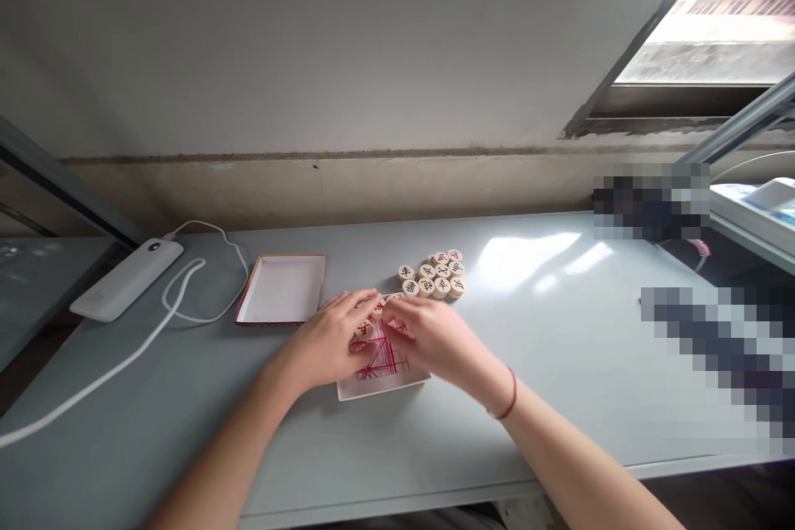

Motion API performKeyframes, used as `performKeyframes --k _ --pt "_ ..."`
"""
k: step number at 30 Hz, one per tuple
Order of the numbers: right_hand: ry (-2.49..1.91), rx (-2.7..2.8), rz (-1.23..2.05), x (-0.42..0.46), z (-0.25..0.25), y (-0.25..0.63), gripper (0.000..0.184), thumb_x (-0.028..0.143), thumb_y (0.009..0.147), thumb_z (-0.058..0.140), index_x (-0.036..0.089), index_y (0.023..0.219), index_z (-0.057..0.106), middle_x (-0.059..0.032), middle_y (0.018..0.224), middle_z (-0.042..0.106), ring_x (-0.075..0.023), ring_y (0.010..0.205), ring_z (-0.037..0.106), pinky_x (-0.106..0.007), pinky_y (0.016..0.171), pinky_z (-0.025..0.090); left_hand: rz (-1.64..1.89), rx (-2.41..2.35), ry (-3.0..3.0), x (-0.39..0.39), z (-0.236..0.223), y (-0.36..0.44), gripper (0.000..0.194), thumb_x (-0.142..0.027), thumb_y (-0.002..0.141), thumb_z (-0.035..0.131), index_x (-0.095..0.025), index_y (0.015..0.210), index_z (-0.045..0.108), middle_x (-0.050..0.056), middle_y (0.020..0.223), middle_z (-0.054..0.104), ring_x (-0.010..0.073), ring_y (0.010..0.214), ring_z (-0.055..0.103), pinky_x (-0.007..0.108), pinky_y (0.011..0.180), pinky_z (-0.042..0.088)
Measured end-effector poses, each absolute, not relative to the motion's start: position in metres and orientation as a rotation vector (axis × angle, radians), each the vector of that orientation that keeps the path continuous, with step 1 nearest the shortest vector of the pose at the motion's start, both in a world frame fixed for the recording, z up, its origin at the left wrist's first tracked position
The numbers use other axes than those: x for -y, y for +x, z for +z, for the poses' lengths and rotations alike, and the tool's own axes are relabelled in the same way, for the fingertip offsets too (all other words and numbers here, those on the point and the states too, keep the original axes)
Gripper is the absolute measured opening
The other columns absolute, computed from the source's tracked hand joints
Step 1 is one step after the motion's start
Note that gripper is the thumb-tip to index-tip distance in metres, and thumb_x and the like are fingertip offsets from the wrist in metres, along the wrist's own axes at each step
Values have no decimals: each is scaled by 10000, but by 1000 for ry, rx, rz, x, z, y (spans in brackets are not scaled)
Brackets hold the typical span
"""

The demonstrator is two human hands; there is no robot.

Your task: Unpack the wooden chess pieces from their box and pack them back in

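Note:
A shallow white box (383, 387) with a red line drawing inside lies on the desk in front of me. Several round, pale Chinese chess pieces (363, 330) with red characters are at its far left part, between my two hands. My left hand (332, 339) curves around them from the left, its thumb and fingers against the pieces. From the right, my right hand (435, 335) reaches in with bent fingers closed at the pieces; its fingertips are partly hidden. Just beyond the box stand stacked Chinese chess pieces (441, 286), mostly black-marked, a few red.
The box lid (282, 290) lies inner side up to the left. A white power bank (127, 280) with a white cable (149, 344) is at the far left of the grey desk (527, 364). Wall at the back; blurred-out items and a metal bar at the right.

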State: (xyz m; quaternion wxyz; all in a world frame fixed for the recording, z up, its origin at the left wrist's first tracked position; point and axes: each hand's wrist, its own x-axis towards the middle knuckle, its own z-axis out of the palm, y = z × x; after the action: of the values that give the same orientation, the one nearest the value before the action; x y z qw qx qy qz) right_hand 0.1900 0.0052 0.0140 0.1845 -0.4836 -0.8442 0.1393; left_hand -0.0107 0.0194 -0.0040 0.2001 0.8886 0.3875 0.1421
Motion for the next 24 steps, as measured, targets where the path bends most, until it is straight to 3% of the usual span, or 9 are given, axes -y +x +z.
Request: performKeyframes --k 4,9,13,19,24 --pt "-1742 2034 317 -36 34 229 116 231 868 508 205 889 619 -26 837 694 -143 660 601 -237 586 389 395 -1179 2509 -19 -9 -4 613 -294 832 600 -253 1403 383 86 1431 431 283 1280 445 452 1047 415" --pt "-2033 2134 274 -82 39 257 306 342 861 506 179 1066 662 -77 1070 688 -209 887 629 -268 670 428 417 -1132 2566 -20 -9 0 490 -198 875 506 -198 1360 434 100 1349 512 257 1212 500 449 1038 419" --pt "-2110 2358 381 -108 31 255 345 324 813 564 158 1086 693 -114 1034 696 -236 881 637 -274 652 437 421 -1135 2564 -19 -7 0 487 -204 865 524 -176 1345 448 117 1332 529 264 1206 507 452 1031 427" --pt "-2123 2457 452 -121 28 246 185 231 769 604 169 844 762 -99 719 709 -218 679 648 -277 584 423 383 -1152 2514 -17 -5 0 602 -291 834 598 -176 1389 395 130 1346 516 280 1229 484 468 1041 413" --pt "-2068 2433 383 -123 28 247 219 273 779 618 190 932 752 -90 873 728 -223 803 654 -268 625 432 407 -1150 2506 -18 -6 -1 630 -300 825 600 -178 1402 378 137 1350 507 281 1247 464 480 1056 397"
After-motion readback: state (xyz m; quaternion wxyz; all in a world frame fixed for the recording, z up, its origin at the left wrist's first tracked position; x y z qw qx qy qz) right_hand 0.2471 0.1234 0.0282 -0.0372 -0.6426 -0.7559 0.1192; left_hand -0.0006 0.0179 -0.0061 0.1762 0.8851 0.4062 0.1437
